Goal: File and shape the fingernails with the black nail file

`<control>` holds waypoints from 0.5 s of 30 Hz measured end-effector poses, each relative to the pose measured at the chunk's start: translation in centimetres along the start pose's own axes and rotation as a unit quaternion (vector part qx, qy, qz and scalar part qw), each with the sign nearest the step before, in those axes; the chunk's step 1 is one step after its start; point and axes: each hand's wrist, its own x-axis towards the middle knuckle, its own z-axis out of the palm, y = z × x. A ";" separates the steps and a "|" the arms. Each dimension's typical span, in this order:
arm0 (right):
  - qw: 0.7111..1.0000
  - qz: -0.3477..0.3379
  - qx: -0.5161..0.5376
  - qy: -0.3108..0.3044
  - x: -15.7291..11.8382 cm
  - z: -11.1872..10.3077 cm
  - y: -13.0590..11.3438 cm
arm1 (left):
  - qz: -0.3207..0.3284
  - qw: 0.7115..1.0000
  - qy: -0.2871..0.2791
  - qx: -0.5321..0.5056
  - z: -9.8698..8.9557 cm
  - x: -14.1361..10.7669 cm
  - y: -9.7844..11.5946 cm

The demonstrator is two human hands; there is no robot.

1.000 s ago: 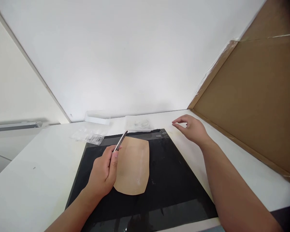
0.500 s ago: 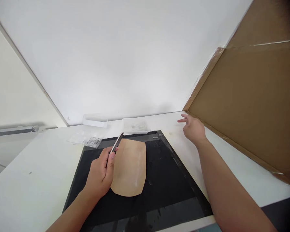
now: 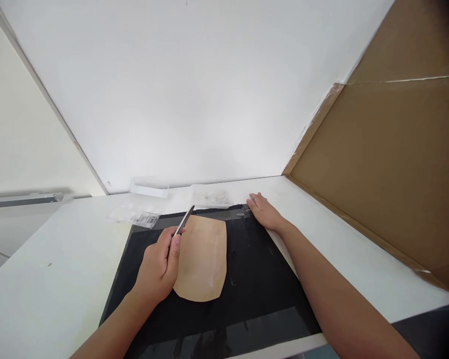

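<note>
In the head view, my left hand (image 3: 157,267) is closed round a slim tool (image 3: 184,221), dark on one side and pale on the other, its tip pointing up and away. What kind of tool it is, I cannot tell. Just right of that hand lies a tan, rounded sheet (image 3: 204,259) on a black mat (image 3: 260,279). My right hand (image 3: 264,212) rests at the mat's far right corner with its fingers apart, seemingly holding nothing; their undersides are hidden. Close to its fingertips is a small clear piece (image 3: 241,215) on the mat.
Behind the mat stand a clear plastic tray (image 3: 211,197) with small clear items and a clear box (image 3: 149,188). A clear packet with dark print (image 3: 145,219) overlaps the mat's far left corner. A brown cardboard panel (image 3: 389,174) leans on the right; a white wall (image 3: 194,99) rises behind.
My right hand has moved left from the white table by the cardboard to the mat's far right corner, covering one clear piece there. My left hand keeps the tool almost still.
</note>
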 end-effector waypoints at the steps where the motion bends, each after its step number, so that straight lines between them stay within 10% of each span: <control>1: 1.000 -0.008 0.004 -0.010 -0.1 0.1 -0.5 | 0.001 1.000 -0.006 0.006 -0.1 0.0 0.0; 9: 0.992 -0.097 0.066 -0.041 -1.7 0.3 -3.9 | 0.002 1.000 -0.016 0.015 -0.2 0.0 -0.1; 15: 0.998 -0.037 0.043 0.032 -0.5 -1.2 -0.9 | 0.000 1.000 -0.016 0.027 -0.1 0.0 -0.4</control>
